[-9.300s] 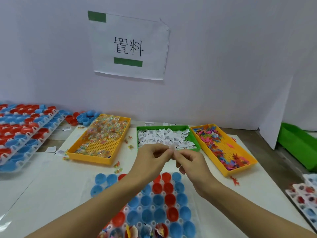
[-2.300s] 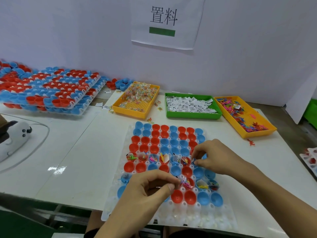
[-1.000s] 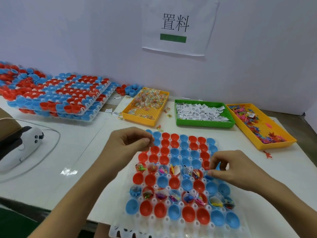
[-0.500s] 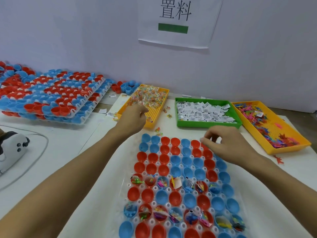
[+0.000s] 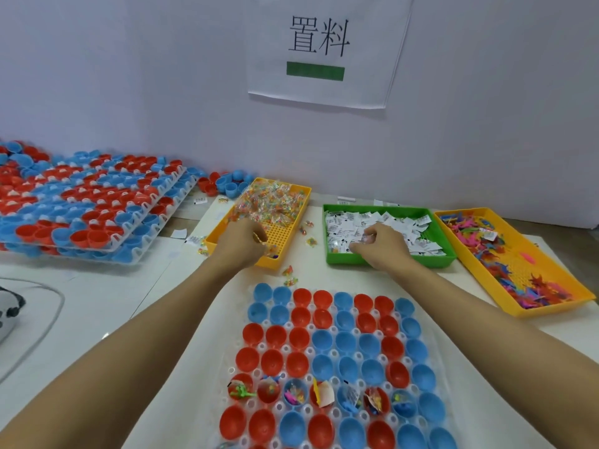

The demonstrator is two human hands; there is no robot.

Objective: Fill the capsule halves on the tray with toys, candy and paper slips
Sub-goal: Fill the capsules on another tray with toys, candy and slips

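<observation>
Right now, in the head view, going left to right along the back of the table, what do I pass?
Stacked trays of capsule halves → loose capsule halves → yellow candy tray with the left hand in it → green tray of paper slips with the right hand in it → yellow toy tray.

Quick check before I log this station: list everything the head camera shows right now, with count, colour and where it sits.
Capsule tray: one, clear, near centre; red and blue halves, one visible row filled.
Candy tray: one, yellow, behind it to the left, wrapped candy.
Slip tray: one, green, middle, white paper slips.
Toy tray: one, yellow, right, mixed-colour toys.
Stacked capsule trays: several, red and blue, far left.
Loose capsule halves: a small heap, red and blue, by the wall.
Paper sign: one, white with green bar, on the wall.
White device: one, with cable, left edge.
Left hand: in the candy tray.
Right hand: on the slips.
</observation>
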